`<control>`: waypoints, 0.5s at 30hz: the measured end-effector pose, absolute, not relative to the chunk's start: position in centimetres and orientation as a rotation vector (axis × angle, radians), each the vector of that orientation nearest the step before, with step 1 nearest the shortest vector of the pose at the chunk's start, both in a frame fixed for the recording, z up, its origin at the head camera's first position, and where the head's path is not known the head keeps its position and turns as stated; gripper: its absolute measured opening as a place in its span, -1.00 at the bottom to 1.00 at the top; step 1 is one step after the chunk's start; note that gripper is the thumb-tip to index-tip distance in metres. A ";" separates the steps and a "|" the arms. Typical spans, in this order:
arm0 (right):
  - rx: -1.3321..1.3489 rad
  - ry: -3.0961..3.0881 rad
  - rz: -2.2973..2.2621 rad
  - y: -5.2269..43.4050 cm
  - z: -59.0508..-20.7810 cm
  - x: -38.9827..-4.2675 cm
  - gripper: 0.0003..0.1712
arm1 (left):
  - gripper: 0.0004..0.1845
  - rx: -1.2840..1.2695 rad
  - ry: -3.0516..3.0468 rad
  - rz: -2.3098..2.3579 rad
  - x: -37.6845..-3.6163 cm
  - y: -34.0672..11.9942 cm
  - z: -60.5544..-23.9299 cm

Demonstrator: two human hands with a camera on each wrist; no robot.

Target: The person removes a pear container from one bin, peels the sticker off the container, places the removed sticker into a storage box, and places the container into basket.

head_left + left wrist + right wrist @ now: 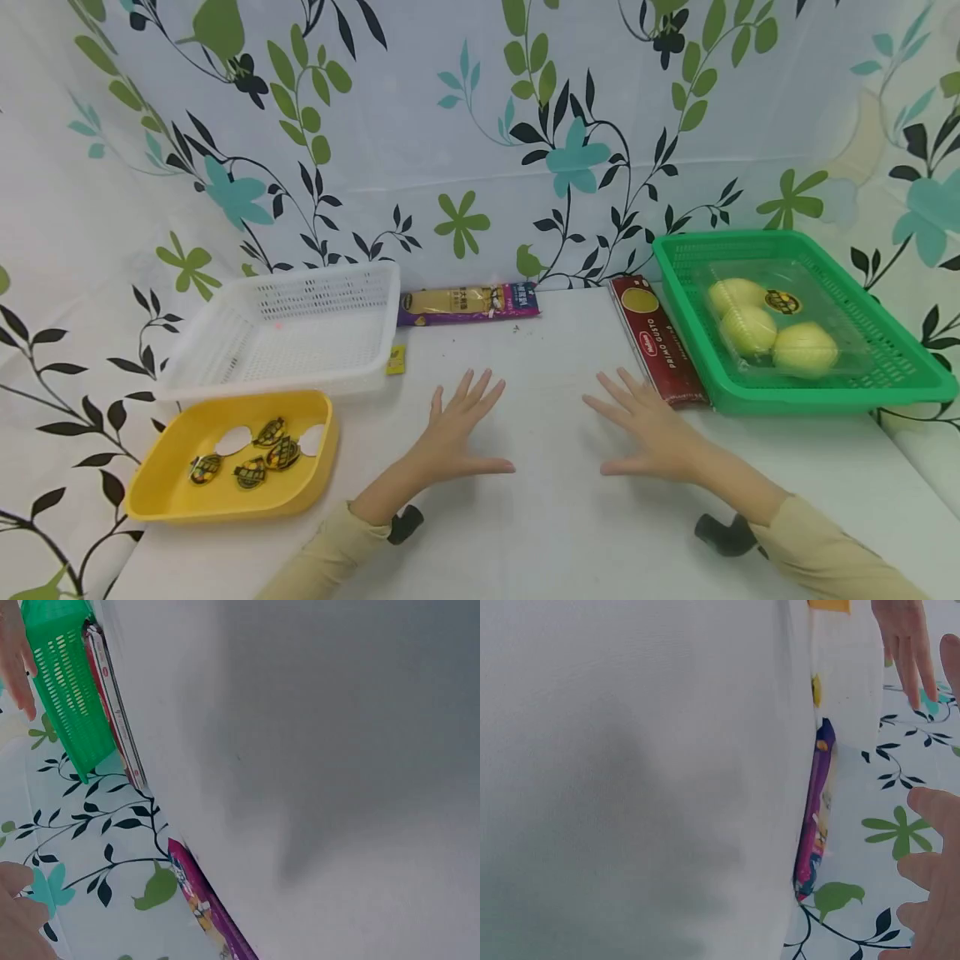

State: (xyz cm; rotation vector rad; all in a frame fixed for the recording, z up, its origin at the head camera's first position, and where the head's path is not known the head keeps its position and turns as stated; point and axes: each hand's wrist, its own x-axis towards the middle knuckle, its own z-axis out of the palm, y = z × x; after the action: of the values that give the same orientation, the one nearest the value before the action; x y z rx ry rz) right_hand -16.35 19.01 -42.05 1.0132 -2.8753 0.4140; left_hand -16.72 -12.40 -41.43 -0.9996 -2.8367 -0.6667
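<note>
At the lower left of the head view a yellow tray (161,492) sits on the white counter (540,517), holding a few small dark-and-yellow wrapped pieces (251,473) and two pale ovals whose nature cannot be told. Just behind it, left of centre, stands a white basket (360,292), touching or nearly touching the tray's far edge, with a small yellow tag (395,360) at its right corner. Right of the basket, against the leaf-patterned backdrop, lies a purple packet (468,302). In the lower centre the left hand (456,429) rests palm down on the bare counter, fingers straight and spread, holding nothing. A gap of counter separates it from the right hand (648,433), which lies flat in the same way, fingers spread and empty, its fingertips near a long red box (658,342). That box lies along the left wall of a green basket (678,275) at the right of the frame, just beside it. Inside the basket is a clear pack (840,333) of three yellow-green fruits (804,350). Both wrist views show mostly plain counter, with the purple packet and the backdrop at its edge.
</note>
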 end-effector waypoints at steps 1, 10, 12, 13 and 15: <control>1.004 -2.873 0.423 19.3 -41.9 -16.3 -0.01 | 0.08 -1.001 -2.817 -0.703 -16.7 -11.9 -41.4; 0.834 -2.788 0.588 22.3 -39.6 -16.1 0.00 | -0.05 -0.962 -2.578 -1.206 -17.3 -5.3 -38.7; 0.797 -2.791 0.630 22.9 -39.1 -16.1 -0.01 | -0.04 -0.954 -2.550 -1.258 -17.3 -3.9 -38.4; 0.776 -2.795 0.655 23.3 -38.9 -16.1 -0.02 | -0.04 -0.943 -2.543 -1.277 -17.4 -3.2 -38.3; 0.746 -2.795 0.717 24.1 -38.4 -16.1 -0.04 | -0.04 -0.929 -2.530 -1.314 -17.5 -1.8 -38.3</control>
State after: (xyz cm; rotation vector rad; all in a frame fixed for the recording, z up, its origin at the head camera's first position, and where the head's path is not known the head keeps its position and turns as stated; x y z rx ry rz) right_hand -16.13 24.06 -38.39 0.7463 -2.7952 0.7172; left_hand -17.48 -1.83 -38.35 -0.9290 -2.5298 -1.3143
